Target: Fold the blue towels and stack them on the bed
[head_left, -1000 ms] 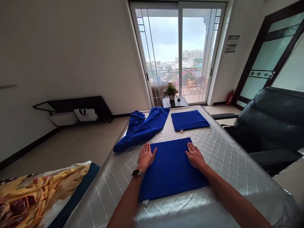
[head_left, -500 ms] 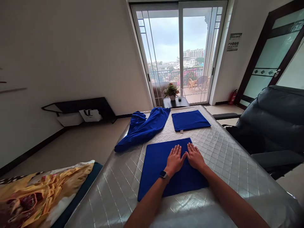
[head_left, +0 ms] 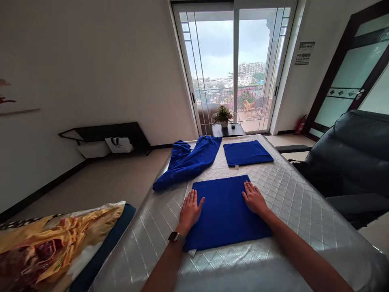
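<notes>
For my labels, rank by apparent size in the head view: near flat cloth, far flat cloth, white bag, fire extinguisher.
1. Near flat cloth
2. Far flat cloth
3. White bag
4. Fire extinguisher

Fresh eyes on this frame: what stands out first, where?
First, the nearer flat blue cloth on the silvery quilted surface, left hand at its left edge, right hand at its right. Beyond it, a crumpled blue cloth lies left, a second flat one right.

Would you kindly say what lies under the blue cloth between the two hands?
The silver quilted surface shows around the blue cloth; a white tag pokes out at one corner. Anything else beneath is covered.
</notes>
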`<state>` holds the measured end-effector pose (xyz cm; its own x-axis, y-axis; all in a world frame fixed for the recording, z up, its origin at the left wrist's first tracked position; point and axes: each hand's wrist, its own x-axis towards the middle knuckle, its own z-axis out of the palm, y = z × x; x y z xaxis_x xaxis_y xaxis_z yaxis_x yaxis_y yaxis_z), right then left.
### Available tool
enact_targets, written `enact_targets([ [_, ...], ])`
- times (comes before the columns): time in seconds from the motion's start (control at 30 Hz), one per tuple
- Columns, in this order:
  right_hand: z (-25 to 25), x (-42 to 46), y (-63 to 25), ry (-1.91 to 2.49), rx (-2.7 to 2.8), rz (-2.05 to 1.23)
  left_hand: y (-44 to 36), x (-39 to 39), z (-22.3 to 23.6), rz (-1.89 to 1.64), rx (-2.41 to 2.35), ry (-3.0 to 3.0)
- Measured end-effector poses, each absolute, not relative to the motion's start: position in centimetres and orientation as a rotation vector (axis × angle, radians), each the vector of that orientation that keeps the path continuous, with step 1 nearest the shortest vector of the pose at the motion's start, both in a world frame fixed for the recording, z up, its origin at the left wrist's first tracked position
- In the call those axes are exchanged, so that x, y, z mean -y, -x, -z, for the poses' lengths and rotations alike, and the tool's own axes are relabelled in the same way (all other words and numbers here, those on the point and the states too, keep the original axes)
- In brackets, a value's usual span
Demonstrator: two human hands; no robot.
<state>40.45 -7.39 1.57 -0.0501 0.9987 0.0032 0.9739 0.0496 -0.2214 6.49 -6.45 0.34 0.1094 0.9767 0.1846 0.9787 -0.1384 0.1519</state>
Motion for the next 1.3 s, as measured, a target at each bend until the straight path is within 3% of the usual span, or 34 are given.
enact_targets([
  [0.23, -3.0, 10.8, -40.7, 2.023, 2.241, -0.164, -6.9, 6.6, -0.6, 0.385, 2.051, 2.336],
  [0.6, -0.9, 20.7, -41.7, 1.926, 2.209, -0.299, -8.2, 7.5, -2.6, 0.481, 1.901, 2.254],
  [0.8, -0.5, 20.2, -41.8, 1.878, 2.197, -0.287, -17.7, 11.9, -4.5, 0.558, 1.411, 2.648],
  [1.0, 0.7, 20.2, -42.1, 1.831, 2.204, -0.226, -26.2, 15.4, -3.3, 0.495, 1.073, 2.953],
  [1.13, 0.6, 20.2, -42.1, 1.83, 2.198, -0.236, -24.5, 15.5, -2.1, 0.425, 1.149, 2.964],
  [1.3, 0.3, 20.2, -42.0, 1.843, 2.173, -0.27, -16.0, 15.8, -0.9, 0.295, 1.532, 2.78],
])
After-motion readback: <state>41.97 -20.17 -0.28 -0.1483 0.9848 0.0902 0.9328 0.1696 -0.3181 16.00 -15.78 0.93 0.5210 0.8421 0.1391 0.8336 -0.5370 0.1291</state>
